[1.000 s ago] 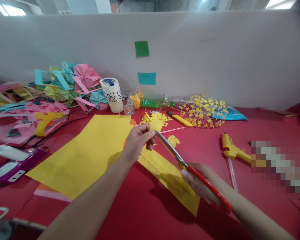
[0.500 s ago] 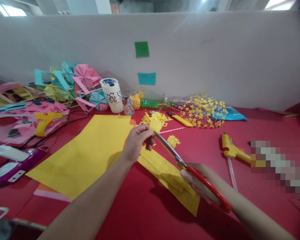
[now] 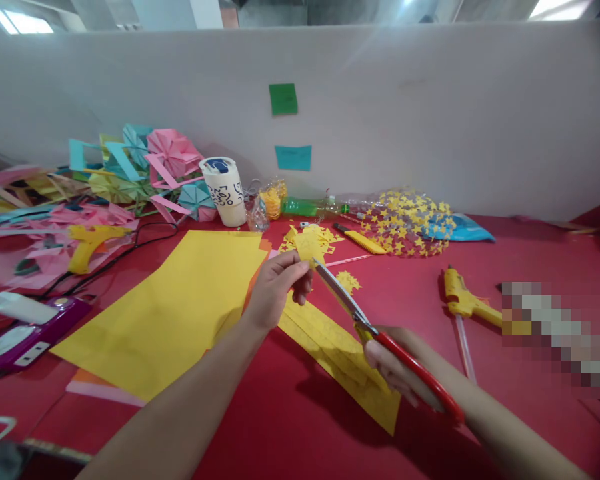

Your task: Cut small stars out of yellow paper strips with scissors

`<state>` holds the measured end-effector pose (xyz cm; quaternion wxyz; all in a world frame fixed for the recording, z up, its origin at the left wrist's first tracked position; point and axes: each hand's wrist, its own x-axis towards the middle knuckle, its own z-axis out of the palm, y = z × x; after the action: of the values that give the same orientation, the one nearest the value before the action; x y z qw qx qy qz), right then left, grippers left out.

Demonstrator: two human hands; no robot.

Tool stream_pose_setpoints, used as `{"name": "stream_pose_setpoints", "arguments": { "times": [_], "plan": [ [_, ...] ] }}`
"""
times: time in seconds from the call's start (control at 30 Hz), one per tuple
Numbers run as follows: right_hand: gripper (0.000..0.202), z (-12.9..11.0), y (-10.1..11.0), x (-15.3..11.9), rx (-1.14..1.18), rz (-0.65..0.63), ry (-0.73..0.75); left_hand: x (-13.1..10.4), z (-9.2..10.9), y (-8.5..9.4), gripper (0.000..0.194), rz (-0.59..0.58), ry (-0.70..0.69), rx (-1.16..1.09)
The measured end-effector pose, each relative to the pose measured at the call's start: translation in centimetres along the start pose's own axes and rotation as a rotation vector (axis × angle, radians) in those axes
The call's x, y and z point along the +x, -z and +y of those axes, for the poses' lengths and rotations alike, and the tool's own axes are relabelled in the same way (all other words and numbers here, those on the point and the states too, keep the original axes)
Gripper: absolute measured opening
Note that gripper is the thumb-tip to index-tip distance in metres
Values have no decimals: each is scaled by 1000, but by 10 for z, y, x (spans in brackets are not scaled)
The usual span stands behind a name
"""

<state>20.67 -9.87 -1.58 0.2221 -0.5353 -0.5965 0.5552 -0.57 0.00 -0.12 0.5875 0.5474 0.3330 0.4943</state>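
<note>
Scissors [image 3: 360, 320] are held right of the middle, the fingers of the right hand [image 3: 393, 363] curled around them. Yellow paper [image 3: 307, 247] is pinched mid-frame by the fingers of the left hand [image 3: 279, 287], above yellow strips [image 3: 336, 345].

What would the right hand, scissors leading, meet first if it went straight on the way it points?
Probably the yellow paper piece in the left hand: the scissors of the right hand point at it. Depth is unclear, so the tips may touch it already.
</note>
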Motion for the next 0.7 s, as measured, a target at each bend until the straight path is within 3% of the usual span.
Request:
{"name": "stream_pose_setpoints", "arguments": {
  "times": [0.33, 0.57, 0.7],
  "plan": [
    [57, 0, -7, -2, 130, -6, 29, -4, -4, -11, 20, -5, -12, -56],
    [54, 4, -4, -2, 67, -12, 78, -5, -3, -10, 17, -1, -4, -58],
    [55, 5, -7, -1, 139, -14, -1, -5, -3, -11, 21, 9, -2, -50]
  ]
}}
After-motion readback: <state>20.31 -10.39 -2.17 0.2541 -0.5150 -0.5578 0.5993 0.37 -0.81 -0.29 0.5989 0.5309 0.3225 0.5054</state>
